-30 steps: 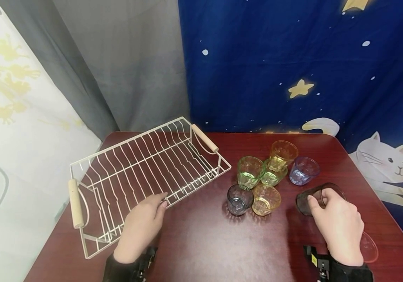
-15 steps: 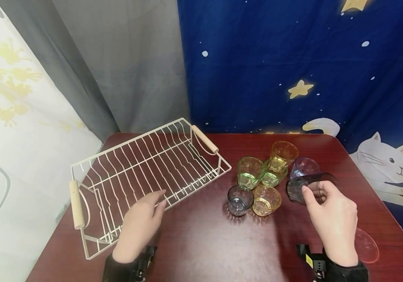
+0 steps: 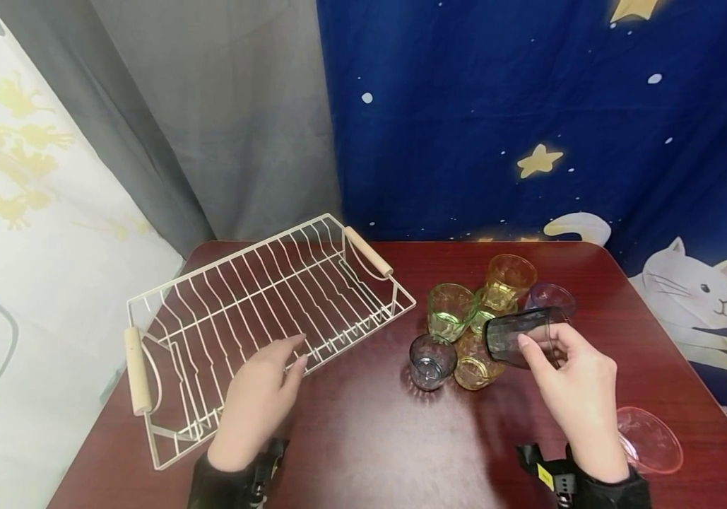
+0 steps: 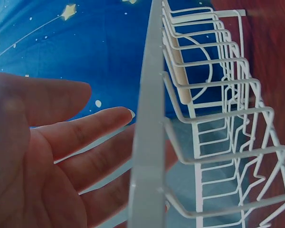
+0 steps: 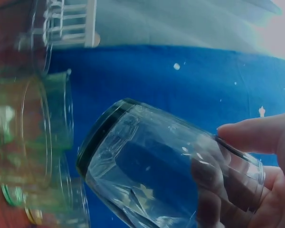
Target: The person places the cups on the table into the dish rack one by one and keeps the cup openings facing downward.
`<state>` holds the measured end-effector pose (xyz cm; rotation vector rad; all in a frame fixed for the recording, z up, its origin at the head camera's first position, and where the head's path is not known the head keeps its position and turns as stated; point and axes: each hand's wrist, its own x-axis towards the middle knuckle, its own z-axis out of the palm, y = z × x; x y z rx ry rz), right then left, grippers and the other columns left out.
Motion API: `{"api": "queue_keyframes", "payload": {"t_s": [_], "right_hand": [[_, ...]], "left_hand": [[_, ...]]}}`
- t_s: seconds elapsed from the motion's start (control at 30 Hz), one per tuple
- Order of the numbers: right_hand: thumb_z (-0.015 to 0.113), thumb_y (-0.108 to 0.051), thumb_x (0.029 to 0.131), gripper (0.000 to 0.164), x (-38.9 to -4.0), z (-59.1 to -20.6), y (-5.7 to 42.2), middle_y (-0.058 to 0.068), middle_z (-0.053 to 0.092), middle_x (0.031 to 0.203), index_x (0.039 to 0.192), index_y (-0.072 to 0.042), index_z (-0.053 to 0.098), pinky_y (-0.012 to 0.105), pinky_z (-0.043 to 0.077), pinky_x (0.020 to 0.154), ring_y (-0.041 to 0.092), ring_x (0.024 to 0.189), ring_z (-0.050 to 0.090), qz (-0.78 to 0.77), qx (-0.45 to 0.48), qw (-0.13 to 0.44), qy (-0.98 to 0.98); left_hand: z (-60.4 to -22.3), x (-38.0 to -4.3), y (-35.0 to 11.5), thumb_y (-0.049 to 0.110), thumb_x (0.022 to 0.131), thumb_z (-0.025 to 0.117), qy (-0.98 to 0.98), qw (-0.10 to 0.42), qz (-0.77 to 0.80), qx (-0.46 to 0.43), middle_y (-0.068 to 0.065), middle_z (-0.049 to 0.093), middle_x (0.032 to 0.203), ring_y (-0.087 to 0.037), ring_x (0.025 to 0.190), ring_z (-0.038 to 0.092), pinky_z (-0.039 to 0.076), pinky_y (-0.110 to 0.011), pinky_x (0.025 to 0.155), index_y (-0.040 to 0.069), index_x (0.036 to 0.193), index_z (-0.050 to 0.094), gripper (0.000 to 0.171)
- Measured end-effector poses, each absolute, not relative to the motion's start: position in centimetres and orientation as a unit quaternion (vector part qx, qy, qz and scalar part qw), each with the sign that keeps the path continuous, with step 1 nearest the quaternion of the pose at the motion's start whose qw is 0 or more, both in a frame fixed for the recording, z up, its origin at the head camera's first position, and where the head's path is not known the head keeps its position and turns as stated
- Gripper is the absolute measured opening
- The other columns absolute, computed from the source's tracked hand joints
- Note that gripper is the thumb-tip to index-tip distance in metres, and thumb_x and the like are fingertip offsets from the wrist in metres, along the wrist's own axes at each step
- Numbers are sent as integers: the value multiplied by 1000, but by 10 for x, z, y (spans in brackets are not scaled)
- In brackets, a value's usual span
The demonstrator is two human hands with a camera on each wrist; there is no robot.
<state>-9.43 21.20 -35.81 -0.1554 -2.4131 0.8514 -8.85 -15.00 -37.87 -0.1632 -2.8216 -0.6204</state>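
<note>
My right hand (image 3: 576,389) pinches a dark grey drinking glass (image 3: 516,341) near its rim, thumb on one side and fingers round the other. The glass is tipped on its side above the table, its base toward the left; in the right wrist view its thick base (image 5: 104,137) faces away from the hand. My left hand (image 3: 260,396) is at the near long side of a white wire dish rack (image 3: 261,286). In the left wrist view the left fingers (image 4: 85,133) are loosely extended, some passing behind the rack's top bar (image 4: 149,142), gripping nothing.
Upright glasses cluster right of the rack: a green one (image 3: 451,311), a grey one (image 3: 433,362), amber ones (image 3: 511,276), and a purple one (image 3: 554,297) partly behind the held glass. A pink glass (image 3: 649,440) stands near the table's right edge.
The right hand has lifted the dark grey glass off the table and carried it left, in front of the clustered glasses. The left hand's thumb and fingers have drawn slightly away from the rack's bar.
</note>
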Motion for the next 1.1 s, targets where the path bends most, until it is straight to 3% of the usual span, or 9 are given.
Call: {"api": "queue_keyframes", "payload": {"t_s": [0.17, 0.33, 0.4, 0.6, 0.67, 0.9, 1.1], "right_hand": [[77, -17, 81, 9, -95, -359, 203, -4, 68, 66, 79, -19, 68, 7, 36, 55, -17, 56, 46, 342, -32, 278, -897], [76, -17, 83, 9, -97, -362, 194, 0, 70, 69, 80, -19, 68, 5, 39, 57, -16, 59, 50, 375, -14, 267, -888], [76, -17, 83, 8, -99, -362, 191, -2, 70, 70, 80, -18, 68, 4, 40, 59, -16, 60, 52, 391, -18, 262, -882], [75, -17, 85, 6, -103, -364, 181, -31, 62, 68, 83, -15, 69, 2, 44, 63, -15, 65, 58, 441, -30, 244, -863], [74, -15, 85, 6, -103, -365, 177, -35, 59, 67, 84, -12, 68, 3, 45, 62, -13, 64, 59, 462, -28, 238, -854], [71, -12, 87, 5, -103, -368, 161, -18, 67, 69, 85, -9, 68, 9, 48, 60, -6, 63, 61, 519, -6, 204, -830], [71, -9, 87, 4, -101, -371, 147, -1, 71, 70, 85, -9, 67, 12, 49, 59, -1, 62, 62, 542, 30, 193, -818]], "left_hand": [[-375, -90, -144, 28, 95, 59, -964, 136, -218, -67, -6, 67, 124, -25, 111, 66, 55, -44, 91, 14, 129, 61, 36], [-374, -92, -136, 25, 92, 63, -958, 157, -224, -91, -7, 61, 133, -26, 115, 63, 54, -45, 94, 12, 128, 62, 38], [-375, -93, -134, 25, 92, 64, -955, 164, -224, -100, -8, 60, 135, -25, 109, 65, 55, -44, 92, 12, 128, 62, 38], [-374, -96, -125, 24, 90, 66, -952, 174, -222, -119, -7, 60, 134, -25, 116, 62, 53, -44, 97, 13, 129, 61, 41], [-373, -98, -121, 25, 90, 68, -951, 172, -223, -127, -7, 60, 134, -25, 120, 60, 51, -43, 101, 13, 132, 58, 45], [-370, -99, -108, 33, 88, 70, -944, 164, -242, -151, -7, 58, 138, -24, 127, 55, 47, -43, 106, 13, 141, 48, 61], [-369, -100, -96, 36, 90, 68, -938, 155, -256, -177, -6, 56, 140, -22, 130, 53, 45, -40, 109, 13, 144, 45, 63]]}}
